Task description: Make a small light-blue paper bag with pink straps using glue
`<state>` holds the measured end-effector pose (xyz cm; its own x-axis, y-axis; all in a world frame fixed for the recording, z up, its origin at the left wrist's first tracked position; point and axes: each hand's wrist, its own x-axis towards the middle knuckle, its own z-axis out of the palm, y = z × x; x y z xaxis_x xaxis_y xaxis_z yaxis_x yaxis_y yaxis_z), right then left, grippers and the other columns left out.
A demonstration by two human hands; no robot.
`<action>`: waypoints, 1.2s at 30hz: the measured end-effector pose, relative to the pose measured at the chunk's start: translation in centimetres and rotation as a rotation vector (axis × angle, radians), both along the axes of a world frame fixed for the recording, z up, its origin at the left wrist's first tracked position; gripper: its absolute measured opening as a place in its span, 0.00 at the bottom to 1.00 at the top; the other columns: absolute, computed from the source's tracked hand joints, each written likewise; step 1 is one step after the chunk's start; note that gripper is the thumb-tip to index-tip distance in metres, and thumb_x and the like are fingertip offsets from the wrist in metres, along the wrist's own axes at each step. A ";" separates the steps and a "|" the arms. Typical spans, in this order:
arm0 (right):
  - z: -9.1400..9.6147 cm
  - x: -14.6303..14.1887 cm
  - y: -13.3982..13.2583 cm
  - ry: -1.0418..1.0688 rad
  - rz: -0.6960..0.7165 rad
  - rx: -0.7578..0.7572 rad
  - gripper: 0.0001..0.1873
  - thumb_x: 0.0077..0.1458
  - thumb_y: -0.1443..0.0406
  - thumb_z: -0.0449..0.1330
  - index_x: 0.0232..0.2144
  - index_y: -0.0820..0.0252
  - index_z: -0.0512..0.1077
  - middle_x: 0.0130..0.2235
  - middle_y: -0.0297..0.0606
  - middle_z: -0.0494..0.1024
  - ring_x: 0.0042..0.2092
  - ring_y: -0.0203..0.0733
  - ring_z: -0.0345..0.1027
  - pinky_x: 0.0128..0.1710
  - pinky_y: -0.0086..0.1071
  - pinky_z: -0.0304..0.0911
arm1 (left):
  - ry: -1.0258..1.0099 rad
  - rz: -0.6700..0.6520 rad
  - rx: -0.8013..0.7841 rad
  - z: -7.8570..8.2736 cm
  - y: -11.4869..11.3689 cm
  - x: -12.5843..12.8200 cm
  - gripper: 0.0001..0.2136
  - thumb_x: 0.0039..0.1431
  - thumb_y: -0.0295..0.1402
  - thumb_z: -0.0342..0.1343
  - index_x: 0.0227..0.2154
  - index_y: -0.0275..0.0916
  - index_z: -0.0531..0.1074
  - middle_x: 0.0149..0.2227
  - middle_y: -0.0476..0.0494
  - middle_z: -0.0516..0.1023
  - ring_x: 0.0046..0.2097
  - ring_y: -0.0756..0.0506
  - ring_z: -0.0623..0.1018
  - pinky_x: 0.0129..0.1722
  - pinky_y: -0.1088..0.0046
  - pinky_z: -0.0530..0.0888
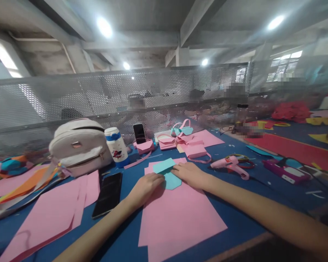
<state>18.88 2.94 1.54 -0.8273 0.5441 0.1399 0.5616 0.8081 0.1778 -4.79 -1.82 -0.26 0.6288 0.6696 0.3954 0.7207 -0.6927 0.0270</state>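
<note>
A light-blue paper piece (172,181) with a folded-over flap and cut corners lies on stacked pink sheets (180,222). My left hand (149,185) presses its curled fingers on the piece's left edge, near the fold. From the other side, my right hand (190,174) pinches the fold line at the right end of the flap. Both sets of fingertips partly cover the crease, and my right thumb is hidden. Beyond the hands stand small pink paper bags (168,142) with strap handles, and a blue paper bag (184,130) behind them.
Left are a black phone (108,194), more pink sheets (54,209), a white backpack (78,147) and a bottle (117,147). A pink glue gun (231,165) and a purple device (285,171) with a cable lie right. A perforated metal screen (158,91) edges the table.
</note>
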 end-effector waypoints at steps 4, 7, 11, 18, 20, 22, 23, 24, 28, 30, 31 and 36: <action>0.6 -0.1 -1.2 0.019 -0.047 -0.049 0.21 0.59 0.76 0.54 0.54 0.63 0.67 0.47 0.51 0.75 0.44 0.51 0.72 0.38 0.38 0.66 | -0.128 0.066 0.051 0.3 -0.3 -0.3 0.15 0.64 0.24 0.45 0.50 0.39 0.70 0.52 0.34 0.72 0.53 0.39 0.74 0.52 0.56 0.73; 0.6 -0.4 -1.6 0.077 -0.052 -0.092 0.22 0.59 0.78 0.53 0.54 0.62 0.68 0.47 0.52 0.75 0.45 0.52 0.72 0.39 0.41 0.67 | -0.229 0.124 0.052 0.3 0.3 -0.1 0.18 0.63 0.26 0.48 0.56 0.37 0.63 0.55 0.32 0.67 0.58 0.38 0.70 0.56 0.56 0.70; -0.1 -0.8 -1.3 0.240 -0.053 -0.176 0.19 0.59 0.78 0.51 0.49 0.59 0.71 0.48 0.48 0.74 0.49 0.50 0.70 0.45 0.41 0.65 | -0.317 0.164 0.018 -0.7 1.6 0.1 0.18 0.65 0.29 0.48 0.57 0.39 0.62 0.56 0.35 0.68 0.59 0.40 0.69 0.58 0.57 0.68; -2.2 -0.9 0.4 0.705 -0.170 -0.444 0.07 0.63 0.66 0.51 0.43 0.61 0.65 0.42 0.42 0.76 0.39 0.41 0.73 0.40 0.37 0.68 | -0.414 0.251 -0.001 -2.1 2.0 -0.3 0.16 0.61 0.30 0.53 0.52 0.40 0.67 0.60 0.33 0.64 0.62 0.35 0.65 0.60 0.48 0.63; -2.8 -1.0 0.7 0.791 -0.166 -0.580 0.08 0.64 0.62 0.49 0.38 0.61 0.64 0.32 0.37 0.77 0.31 0.39 0.73 0.33 0.34 0.69 | -0.444 0.280 -0.004 -2.4 2.2 -0.5 0.18 0.57 0.29 0.56 0.51 0.39 0.67 0.63 0.31 0.59 0.65 0.32 0.59 0.61 0.46 0.60; -3.2 -1.2 0.7 0.848 -0.128 -0.712 0.10 0.65 0.61 0.47 0.35 0.60 0.63 0.30 0.37 0.78 0.29 0.38 0.75 0.28 0.31 0.69 | -0.472 0.293 -0.022 -2.8 2.7 -0.7 0.22 0.53 0.27 0.59 0.52 0.38 0.64 0.62 0.30 0.61 0.65 0.32 0.60 0.60 0.47 0.62; -3.3 -1.3 0.6 0.873 -0.108 -0.764 0.10 0.64 0.61 0.47 0.35 0.60 0.63 0.32 0.39 0.79 0.30 0.38 0.76 0.28 0.30 0.69 | -0.483 0.294 -0.035 -2.9 2.9 -0.8 0.25 0.52 0.27 0.59 0.53 0.38 0.62 0.60 0.30 0.64 0.64 0.33 0.63 0.59 0.49 0.64; -3.4 -1.4 0.5 0.895 -0.089 -0.805 0.09 0.63 0.62 0.47 0.35 0.60 0.64 0.34 0.40 0.79 0.33 0.39 0.77 0.28 0.29 0.69 | -0.494 0.294 -0.046 -3.1 3.2 -0.9 0.26 0.51 0.27 0.60 0.54 0.38 0.60 0.57 0.31 0.67 0.61 0.34 0.67 0.58 0.51 0.67; -3.7 -1.7 0.3 0.965 -0.044 -0.858 0.09 0.60 0.64 0.51 0.38 0.61 0.68 0.40 0.43 0.79 0.40 0.41 0.77 0.32 0.31 0.71 | -0.524 0.305 -0.046 -3.4 3.9 -1.4 0.28 0.52 0.27 0.60 0.56 0.39 0.57 0.52 0.36 0.70 0.55 0.38 0.74 0.55 0.54 0.71; -3.7 -1.6 0.4 0.982 -0.038 -0.828 0.09 0.58 0.66 0.53 0.39 0.61 0.70 0.41 0.42 0.79 0.41 0.42 0.76 0.36 0.34 0.72 | -0.525 0.314 -0.032 -3.4 4.0 -1.5 0.30 0.52 0.28 0.60 0.57 0.40 0.56 0.52 0.37 0.69 0.54 0.38 0.74 0.54 0.54 0.72; -3.7 -1.6 0.5 0.986 -0.033 -0.804 0.08 0.57 0.67 0.53 0.39 0.61 0.71 0.41 0.42 0.79 0.42 0.42 0.75 0.39 0.35 0.71 | -0.519 0.315 -0.028 -3.3 4.0 -1.5 0.30 0.52 0.28 0.60 0.57 0.40 0.56 0.52 0.37 0.69 0.53 0.39 0.74 0.53 0.55 0.72; -3.7 -1.2 0.5 0.938 0.026 -0.663 0.17 0.51 0.76 0.54 0.41 0.59 0.73 0.47 0.41 0.77 0.50 0.44 0.72 0.53 0.41 0.65 | -0.399 0.286 -0.029 -2.7 2.9 -1.0 0.23 0.54 0.30 0.62 0.53 0.41 0.64 0.52 0.39 0.68 0.54 0.39 0.74 0.53 0.59 0.73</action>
